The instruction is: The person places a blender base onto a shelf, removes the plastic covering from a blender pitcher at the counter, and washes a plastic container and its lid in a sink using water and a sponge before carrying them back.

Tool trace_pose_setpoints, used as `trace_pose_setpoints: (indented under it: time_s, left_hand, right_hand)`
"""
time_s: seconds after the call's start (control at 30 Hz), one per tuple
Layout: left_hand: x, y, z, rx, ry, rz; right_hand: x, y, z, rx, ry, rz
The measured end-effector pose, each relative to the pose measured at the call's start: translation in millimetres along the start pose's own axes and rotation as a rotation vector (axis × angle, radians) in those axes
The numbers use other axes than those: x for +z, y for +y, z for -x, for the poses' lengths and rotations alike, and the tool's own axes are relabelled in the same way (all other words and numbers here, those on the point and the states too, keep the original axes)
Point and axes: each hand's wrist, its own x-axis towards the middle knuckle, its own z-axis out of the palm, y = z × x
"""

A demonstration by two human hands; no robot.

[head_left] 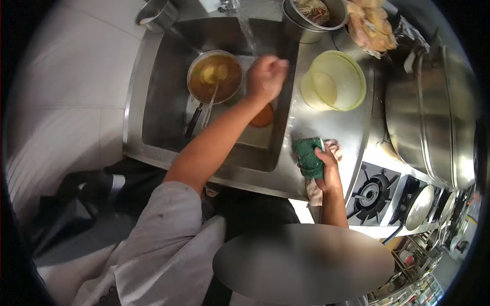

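My left hand (268,79) is over the sink (168,122), near the running water (246,30). Its fingers look curled and slightly blurred, and whatever they may hold is hidden. Below and left of it, a pan with a black handle (193,121) sits in the sink, holding brownish liquid and a ladle (212,102). Beneath my left wrist an orange-brown round patch (262,116) shows, partly covered. Over the counter's front part, my right hand (329,168) grips a green scouring pad (309,158), thumb on top. A crumpled cloth (334,148) lies behind that hand.
A yellowish plastic tub (334,81) stands on the counter right of the sink. Behind it are metal pots (301,33) and a bag of raw poultry (371,28). A large steel pot (434,112) and a gas burner (371,195) are at right. A metal container (158,18) stands at upper left.
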Motion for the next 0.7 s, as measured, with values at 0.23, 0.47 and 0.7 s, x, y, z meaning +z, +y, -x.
trace_pose_setpoints:
  time_s: [0.23,0.47,0.7]
  left_hand:
    - [-12,-322,161,-1.033,-0.824,-0.322]
    - [24,-344,179,-1.076,-1.055,-0.469]
    - [16,-305,123,-1.01,-0.883,-0.218]
  right_hand:
    - [2,-8,-15,0.005,0.148,0.731]
    - [-33,28,-26,-0.203,0.114,0.597]
    - [-43,33,-30,-0.274,0.05,0.604]
